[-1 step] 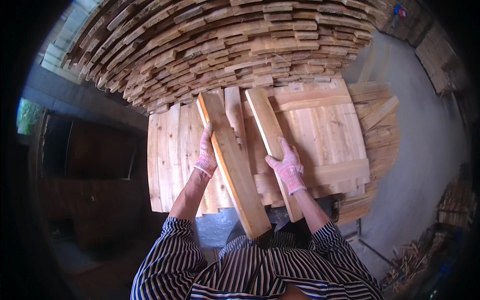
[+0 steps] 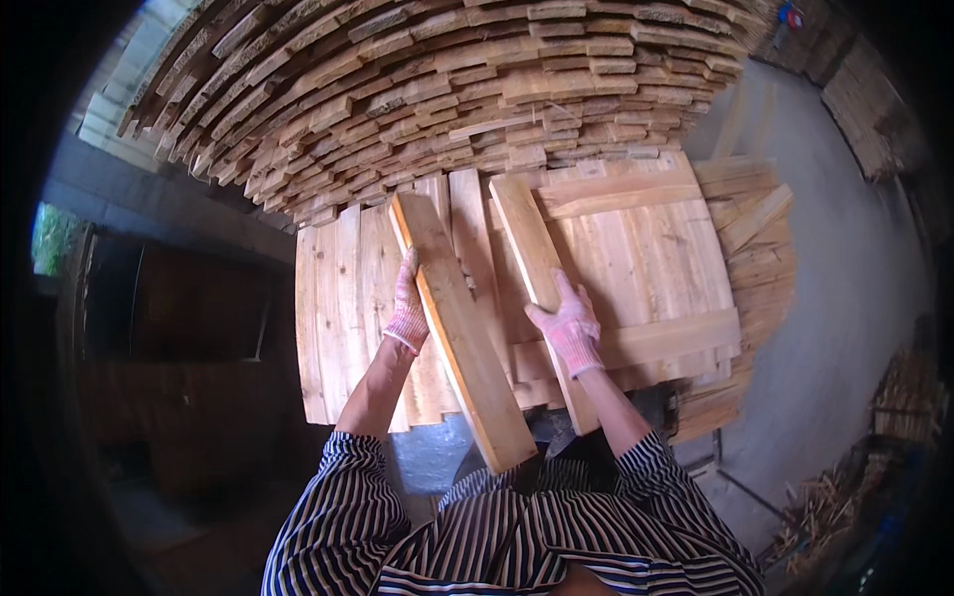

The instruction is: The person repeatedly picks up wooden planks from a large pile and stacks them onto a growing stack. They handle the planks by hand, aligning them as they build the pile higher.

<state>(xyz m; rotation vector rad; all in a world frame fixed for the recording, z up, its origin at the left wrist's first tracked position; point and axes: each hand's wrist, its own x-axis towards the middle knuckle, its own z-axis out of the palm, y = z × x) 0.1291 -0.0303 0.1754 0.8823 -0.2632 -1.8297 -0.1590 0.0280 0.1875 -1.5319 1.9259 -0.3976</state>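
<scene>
Both my hands wear pinkish knitted gloves. My left hand is closed on the left edge of a long, thick wooden board, which slants from upper left to lower right. A narrower wooden plank is in my right hand, the thumb on its upper face and the other fingers around its right edge. Both boards lie over a panel of pale planks with crosspieces, their near ends reaching past its front edge towards my body. A loose strip of wood shows between them on the panel.
Behind the panel rises a tall stack of rough boards. More planks extend beneath the panel on the right, beside a grey floor. Wood scraps are heaped at lower right. Dark cabinet-like furniture stands at left.
The board in my left hand has shifted very slightly left. Both hands keep their hold, and the plank in my right hand stays nearly in place.
</scene>
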